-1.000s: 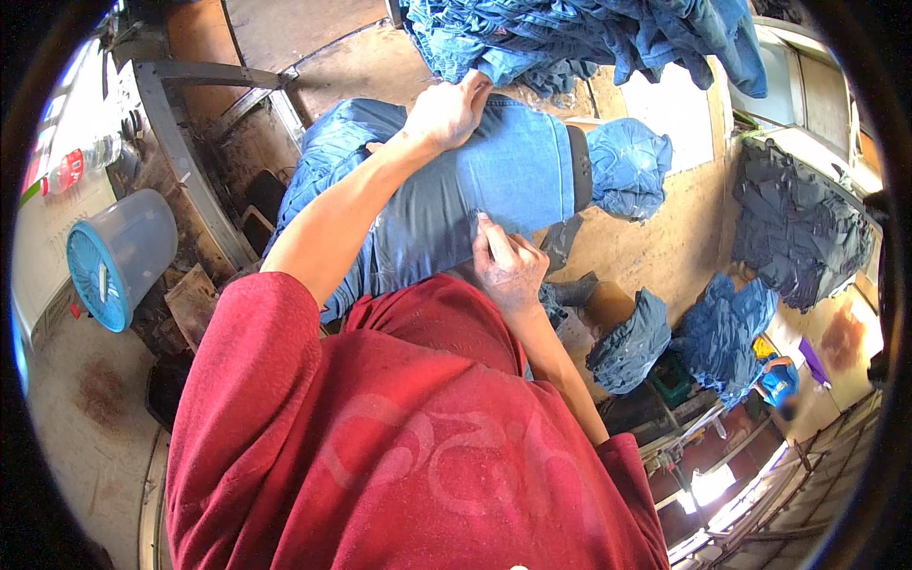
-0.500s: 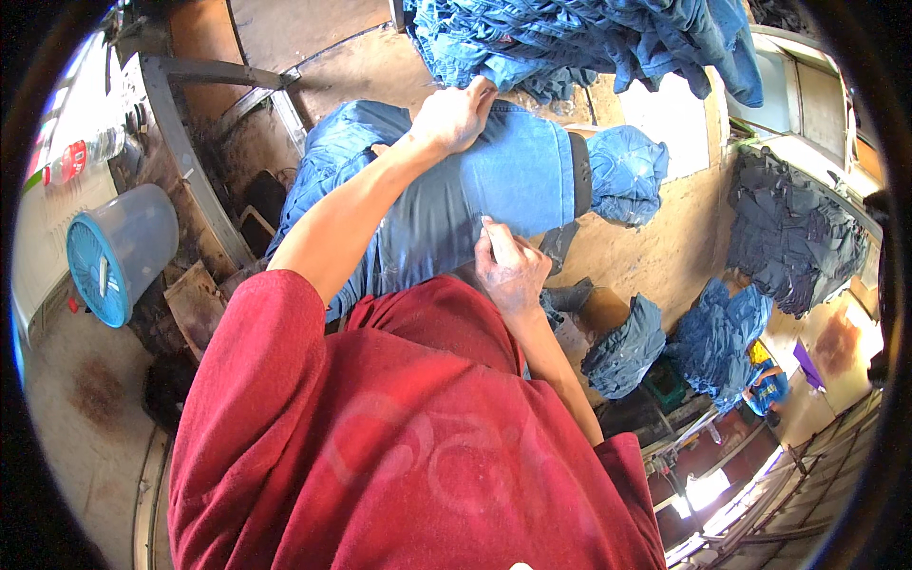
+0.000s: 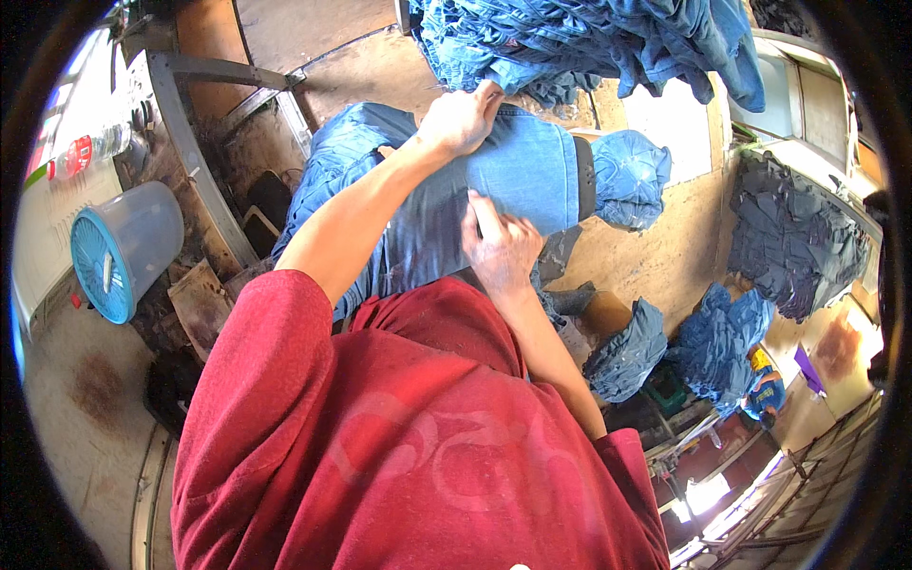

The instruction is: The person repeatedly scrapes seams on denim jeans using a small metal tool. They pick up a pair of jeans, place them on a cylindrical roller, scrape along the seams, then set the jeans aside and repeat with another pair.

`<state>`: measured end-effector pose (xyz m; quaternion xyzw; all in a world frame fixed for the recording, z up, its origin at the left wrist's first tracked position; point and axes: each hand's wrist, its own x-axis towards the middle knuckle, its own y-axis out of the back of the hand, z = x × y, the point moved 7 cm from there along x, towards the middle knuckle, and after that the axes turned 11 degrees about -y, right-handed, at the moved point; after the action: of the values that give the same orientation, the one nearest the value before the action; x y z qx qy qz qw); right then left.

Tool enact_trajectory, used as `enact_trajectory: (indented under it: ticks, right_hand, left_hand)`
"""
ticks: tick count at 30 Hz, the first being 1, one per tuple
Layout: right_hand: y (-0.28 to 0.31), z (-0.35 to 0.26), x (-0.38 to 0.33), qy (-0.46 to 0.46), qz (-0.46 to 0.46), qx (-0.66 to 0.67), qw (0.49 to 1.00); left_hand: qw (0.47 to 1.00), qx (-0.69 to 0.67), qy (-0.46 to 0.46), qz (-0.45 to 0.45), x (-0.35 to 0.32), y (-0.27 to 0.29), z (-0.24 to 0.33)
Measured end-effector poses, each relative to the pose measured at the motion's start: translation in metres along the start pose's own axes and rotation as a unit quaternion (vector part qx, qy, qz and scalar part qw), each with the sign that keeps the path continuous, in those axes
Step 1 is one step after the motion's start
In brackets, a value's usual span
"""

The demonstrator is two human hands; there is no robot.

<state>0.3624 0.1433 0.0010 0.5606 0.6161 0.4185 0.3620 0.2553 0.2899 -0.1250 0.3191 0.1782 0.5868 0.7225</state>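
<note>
A pair of blue denim jeans (image 3: 527, 176) lies before me, a faded leg panel drawn flat around a dark-ended support (image 3: 583, 179). My left hand (image 3: 463, 121) is closed on the far edge of the denim, its fingertips partly hidden. On the nearer part of the same panel rests my right hand (image 3: 503, 249). Its index finger is stretched out along the cloth, while the other fingers are bent and I see nothing held in them. Bunched denim (image 3: 347, 152) continues to the left of my left forearm.
A large heap of blue jeans (image 3: 589, 43) rises just beyond my left hand. Rumpled denim (image 3: 632, 176) hangs past the support's end. Dark garments (image 3: 793, 233) and more jeans (image 3: 717, 337) are piled at right. A clear bucket with a blue lid (image 3: 104, 266) lies left, near a metal frame (image 3: 204, 180).
My right hand has shifted from the near edge of the denim slightly up and left onto the panel, its index finger now extended. My left hand keeps its grip at the far edge.
</note>
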Motion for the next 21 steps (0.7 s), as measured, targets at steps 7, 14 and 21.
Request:
enact_trajectory:
  ticks: [7,14,21]
  right_hand:
    - [0.020,0.024,-0.050,-0.060,-0.012,0.096,0.993]
    - [0.032,0.052,-0.024,-0.095,0.027,0.076,0.992]
    - [0.005,0.049,-0.014,0.053,0.064,0.023,0.996]
  left_hand:
    - [1.000,0.000,0.002,-0.005,0.002,0.002,0.003]
    - [0.982,0.151,-0.083,0.071,-0.027,0.079,0.060]
    - [0.982,0.127,-0.130,0.050,-0.159,0.097,0.114]
